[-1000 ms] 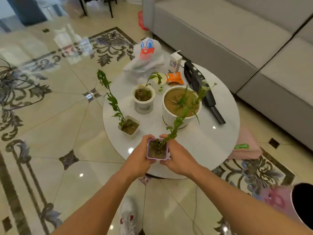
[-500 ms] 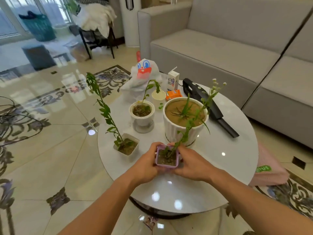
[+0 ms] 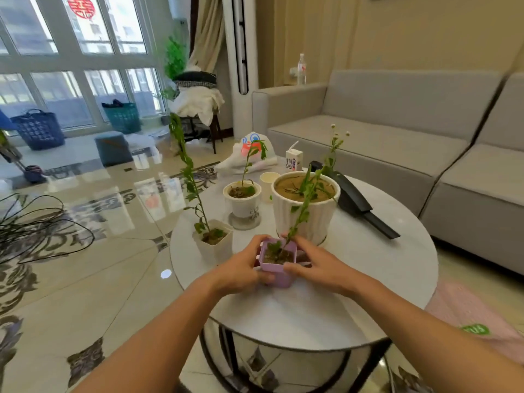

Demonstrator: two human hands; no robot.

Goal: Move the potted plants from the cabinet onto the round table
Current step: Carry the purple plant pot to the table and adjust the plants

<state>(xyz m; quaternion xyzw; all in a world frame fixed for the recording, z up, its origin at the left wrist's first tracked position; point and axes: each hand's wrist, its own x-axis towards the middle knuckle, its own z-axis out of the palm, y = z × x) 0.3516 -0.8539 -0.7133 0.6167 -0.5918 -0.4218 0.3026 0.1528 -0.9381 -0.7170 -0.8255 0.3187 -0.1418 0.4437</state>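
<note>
A small purple square pot (image 3: 276, 268) with a tall thin green stem rests low on the white round table (image 3: 368, 268), near its front. My left hand (image 3: 241, 269) grips its left side and my right hand (image 3: 317, 265) grips its right side. Three other potted plants stand on the table: a white square pot (image 3: 213, 245) with a tall leafy stem at the left, a small white round pot (image 3: 242, 201) on a saucer behind it, and a large ribbed white pot (image 3: 304, 208) just behind the purple one.
At the back of the table lie a black handheld device (image 3: 354, 198), a milk carton (image 3: 294, 159), a paper cup (image 3: 268, 181) and a white plastic bag (image 3: 249, 154). A grey sofa (image 3: 411, 143) runs along the right. A pink cushion (image 3: 476, 316) lies by the table's right.
Both hands have carried the purple pot forward over the table and lowered it near the large white pot. My head has tilted up, bringing the window and wall into view.
</note>
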